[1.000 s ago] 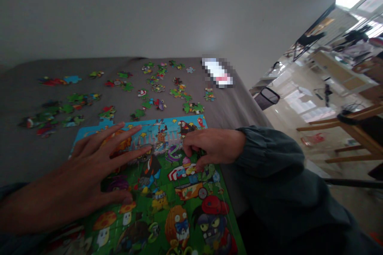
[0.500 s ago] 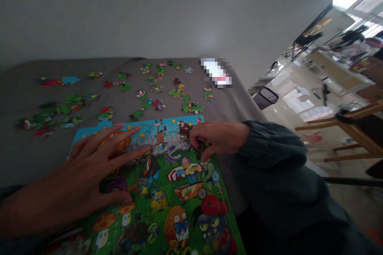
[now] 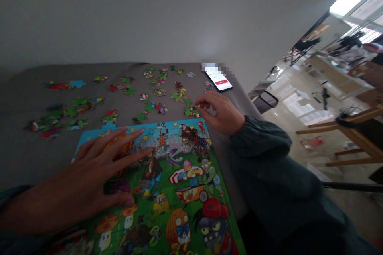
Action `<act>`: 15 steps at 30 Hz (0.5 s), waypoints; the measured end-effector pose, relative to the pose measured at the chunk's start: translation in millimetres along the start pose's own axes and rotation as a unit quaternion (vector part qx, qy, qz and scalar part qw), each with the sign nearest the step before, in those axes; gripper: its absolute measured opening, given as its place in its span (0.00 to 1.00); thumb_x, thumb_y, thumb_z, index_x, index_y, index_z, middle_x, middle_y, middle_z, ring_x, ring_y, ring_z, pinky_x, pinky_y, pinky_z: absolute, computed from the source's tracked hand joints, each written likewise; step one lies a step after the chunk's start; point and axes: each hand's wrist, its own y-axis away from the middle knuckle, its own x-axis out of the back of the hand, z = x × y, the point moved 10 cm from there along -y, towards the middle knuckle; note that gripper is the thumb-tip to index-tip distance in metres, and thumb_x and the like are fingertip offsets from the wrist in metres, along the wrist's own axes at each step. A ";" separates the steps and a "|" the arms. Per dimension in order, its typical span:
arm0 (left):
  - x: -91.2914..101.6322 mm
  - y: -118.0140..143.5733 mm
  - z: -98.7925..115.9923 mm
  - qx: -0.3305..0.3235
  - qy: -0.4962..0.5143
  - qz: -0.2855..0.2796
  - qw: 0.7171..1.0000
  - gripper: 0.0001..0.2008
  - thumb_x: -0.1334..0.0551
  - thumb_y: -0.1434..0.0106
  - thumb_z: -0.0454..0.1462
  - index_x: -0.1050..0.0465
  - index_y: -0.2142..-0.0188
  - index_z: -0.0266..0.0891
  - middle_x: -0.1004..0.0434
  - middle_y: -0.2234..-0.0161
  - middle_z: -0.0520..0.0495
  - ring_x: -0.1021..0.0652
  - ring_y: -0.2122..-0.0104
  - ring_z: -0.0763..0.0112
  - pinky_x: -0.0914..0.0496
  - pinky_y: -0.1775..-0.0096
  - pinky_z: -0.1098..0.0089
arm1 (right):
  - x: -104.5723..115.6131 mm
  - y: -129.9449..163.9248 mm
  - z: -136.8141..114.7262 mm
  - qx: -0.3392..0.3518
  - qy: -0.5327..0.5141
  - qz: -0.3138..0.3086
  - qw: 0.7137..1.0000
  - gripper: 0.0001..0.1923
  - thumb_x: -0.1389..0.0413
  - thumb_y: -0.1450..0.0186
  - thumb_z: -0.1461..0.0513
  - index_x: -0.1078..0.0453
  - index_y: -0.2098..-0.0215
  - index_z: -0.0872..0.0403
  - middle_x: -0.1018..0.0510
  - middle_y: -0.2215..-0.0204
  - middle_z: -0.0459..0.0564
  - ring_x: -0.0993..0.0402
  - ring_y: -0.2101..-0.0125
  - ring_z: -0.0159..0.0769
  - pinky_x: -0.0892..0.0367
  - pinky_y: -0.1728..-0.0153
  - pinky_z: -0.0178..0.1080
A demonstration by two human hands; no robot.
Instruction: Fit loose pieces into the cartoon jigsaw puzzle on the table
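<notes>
A colourful cartoon jigsaw puzzle (image 3: 191,185) lies in front of me, largely joined, with a green field and a blue upper border. My left hand (image 3: 98,171) rests flat on its left side, fingers spread, covering part of the picture. Just beyond the puzzle's upper right corner hovers my right hand (image 3: 220,111), its fingers bent and a gap between thumb and forefinger. Its fingertips are beside a green and white cluster of puzzle pieces (image 3: 190,112), and I see nothing held.
Several loose puzzle pieces (image 3: 72,107) are scattered over the grey cloth (image 3: 116,103) behind the puzzle. A lit phone (image 3: 221,83) lies at the back right, near the table edge. A wall stands behind; wooden chair parts (image 3: 359,127) are at the right.
My right hand has left the puzzle's upper right part and moved up toward the loose pieces. A dark piece once under its fingers now sits in the picture. The left hand stays put.
</notes>
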 end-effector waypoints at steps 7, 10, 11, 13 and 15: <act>-5.0 5.1 -4.3 0.012 -0.005 -0.016 1.000 0.41 0.40 0.39 0.61 0.56 0.31 0.68 0.55 0.28 0.54 0.44 0.33 0.37 0.42 0.40 0.41 | 26.0 3.6 41.2 -0.082 0.048 0.151 0.984 0.16 0.50 0.37 0.68 0.30 0.52 0.56 0.22 0.60 0.55 0.28 0.61 0.40 0.32 0.60 0.43; -4.6 5.7 -3.2 0.006 -0.014 -0.011 1.000 0.41 0.40 0.39 0.61 0.57 0.31 0.68 0.55 0.27 0.54 0.44 0.32 0.39 0.39 0.41 0.41 | 22.3 4.1 61.9 -0.116 0.077 0.136 0.981 0.18 0.50 0.36 0.68 0.29 0.50 0.58 0.21 0.56 0.59 0.28 0.56 0.45 0.32 0.54 0.48; -4.8 5.5 -3.3 0.006 -0.020 -0.012 1.000 0.41 0.41 0.39 0.62 0.57 0.31 0.68 0.55 0.28 0.53 0.44 0.32 0.39 0.39 0.42 0.41 | 17.2 3.5 67.7 -0.124 0.088 0.114 0.982 0.18 0.50 0.36 0.68 0.28 0.50 0.59 0.21 0.56 0.59 0.28 0.54 0.46 0.33 0.51 0.50; -6.1 4.9 -4.0 0.009 -0.029 -0.018 0.999 0.42 0.42 0.39 0.62 0.58 0.30 0.67 0.54 0.28 0.51 0.44 0.32 0.40 0.38 0.42 0.40 | 4.1 2.4 75.6 -0.132 0.106 0.060 0.984 0.17 0.50 0.35 0.68 0.26 0.51 0.58 0.21 0.53 0.60 0.30 0.50 0.49 0.36 0.46 0.54; -7.4 4.6 -4.4 0.008 -0.033 -0.025 0.999 0.42 0.43 0.39 0.63 0.59 0.30 0.66 0.54 0.28 0.50 0.45 0.32 0.39 0.37 0.42 0.38 | -9.3 2.1 77.6 -0.129 0.116 0.006 0.985 0.16 0.48 0.34 0.65 0.24 0.50 0.55 0.23 0.48 0.58 0.33 0.46 0.52 0.39 0.44 0.57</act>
